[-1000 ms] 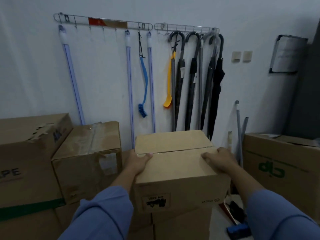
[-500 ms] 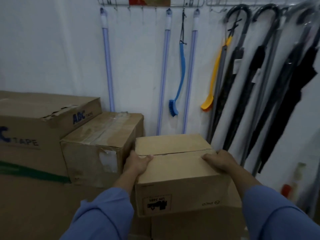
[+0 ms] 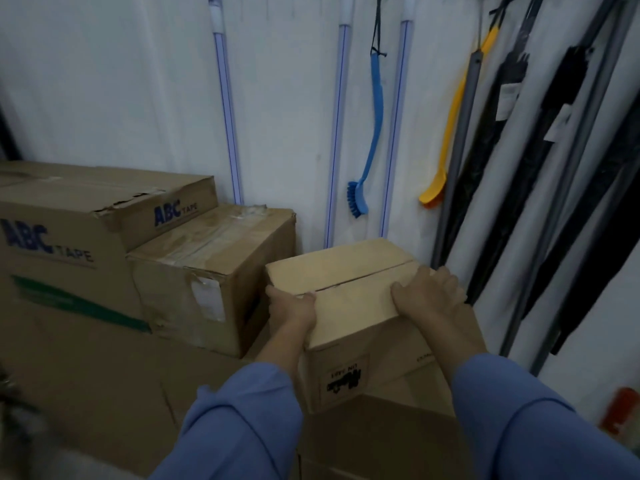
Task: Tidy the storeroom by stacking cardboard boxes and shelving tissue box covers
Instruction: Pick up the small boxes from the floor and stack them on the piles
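A small plain cardboard box (image 3: 349,282) with a printed label on its front sits tilted on top of a larger carton (image 3: 388,441), close to the wall. My left hand (image 3: 292,308) grips its left top edge, thumb over the lid. My right hand (image 3: 429,296) grips the right top edge, fingers wrapped over the far side. To the left stand a taped carton (image 3: 207,271) and a large ABC Tape carton (image 3: 69,237). No tissue box covers are in view.
A wide carton (image 3: 97,375) lies under the left stack. On the white wall hang a blue brush (image 3: 367,140), a yellow brush (image 3: 446,133), pale handles (image 3: 227,109) and black umbrellas (image 3: 554,150). A red object (image 3: 620,410) is at the lower right.
The view has swung left and dipped closer to the boxes. The small box has turned and tilted between my hands, and my hands keep their hold on its top edges.
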